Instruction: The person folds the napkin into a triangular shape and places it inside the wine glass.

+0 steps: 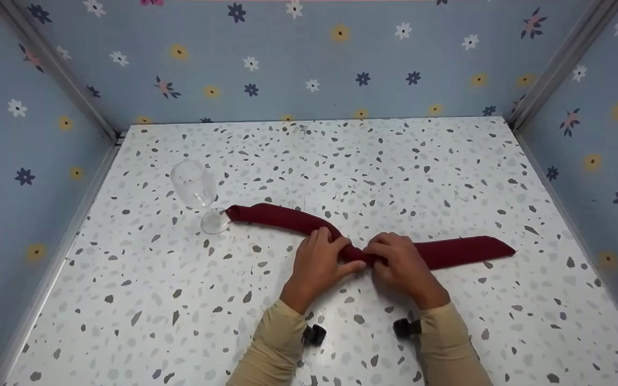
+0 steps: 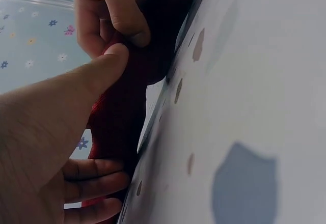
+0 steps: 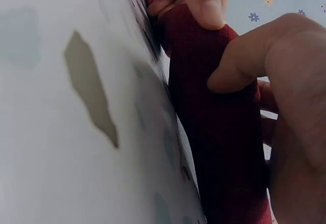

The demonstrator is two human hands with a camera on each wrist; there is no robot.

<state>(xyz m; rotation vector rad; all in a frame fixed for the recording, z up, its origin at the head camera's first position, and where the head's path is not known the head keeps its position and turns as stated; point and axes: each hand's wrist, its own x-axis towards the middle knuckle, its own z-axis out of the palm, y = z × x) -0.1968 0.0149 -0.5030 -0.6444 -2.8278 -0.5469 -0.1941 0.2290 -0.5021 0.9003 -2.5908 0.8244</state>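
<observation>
Left hand [image 1: 317, 264] and right hand [image 1: 401, 264] grip and partly hide a long dark-red cloth strip [image 1: 460, 252], its left tip beside a faint transparent stemmed glass [image 1: 196, 190].

dark red cloth [image 3: 214, 137] in the right fingers [image 3: 244, 63], beside pale speckled tabletop [image 3: 51, 142]

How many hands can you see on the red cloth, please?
2: the left hand and the right hand, next to each other near the middle of the red cloth, both holding it. None seems hidden.
</observation>
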